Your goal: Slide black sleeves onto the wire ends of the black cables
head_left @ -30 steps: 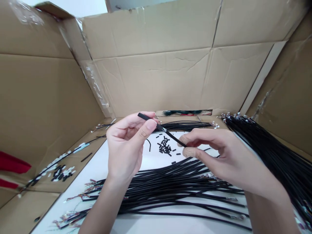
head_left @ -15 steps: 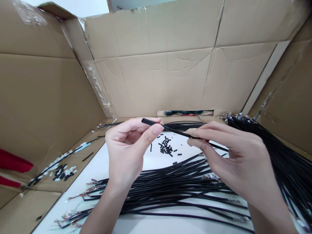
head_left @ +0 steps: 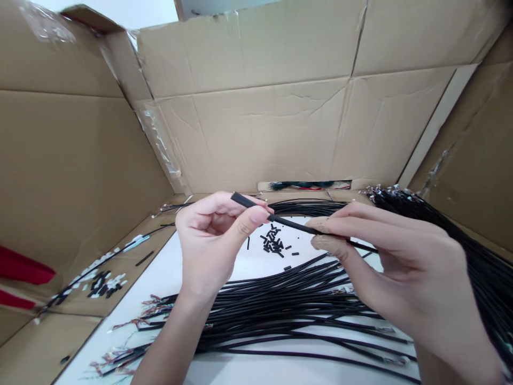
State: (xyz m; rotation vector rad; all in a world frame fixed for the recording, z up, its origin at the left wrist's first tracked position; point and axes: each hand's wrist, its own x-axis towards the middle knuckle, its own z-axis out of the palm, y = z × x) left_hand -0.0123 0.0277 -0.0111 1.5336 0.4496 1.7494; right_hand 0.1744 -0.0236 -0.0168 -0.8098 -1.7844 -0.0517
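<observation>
The left hand (head_left: pixel 212 243) was pinched shut on a short black sleeve (head_left: pixel 245 201), thumb over forefinger, with the sleeve's open end poking up past the fingertips. The right hand (head_left: pixel 395 262) was clamped, thumb against forefinger, on a single black cable (head_left: pixel 294 225) that ran straight from its fingertips into the sleeve, both held up above the white table (head_left: pixel 160 278). The two hands stood near each other but apart, joined only by that stretch of cable.

Done well, the step looked to depend on keeping cable and sleeve on one line: any bend in the free stretch would likely make the cable buckle instead of sliding through. A grip close to the sleeve's mouth, with short pushes, seemed the safer way, while the left pinch stayed light enough not to flatten the bore. Whether the cable's tip had yet come out of the far end could not be told, since the left thumb hid that part.

Below the hands lay a loose pile of black cables (head_left: pixel 288 315) with coloured wire ends towards the left, and a second bundle of cables (head_left: pixel 460 240) ran along the right side. A small heap of cut black sleeve pieces (head_left: pixel 274 243) sat on the table just beyond the hands. Cardboard walls (head_left: pixel 260 128) enclosed the workplace, and more small black and white pieces (head_left: pixel 102 282) lay on the cardboard at the left
</observation>
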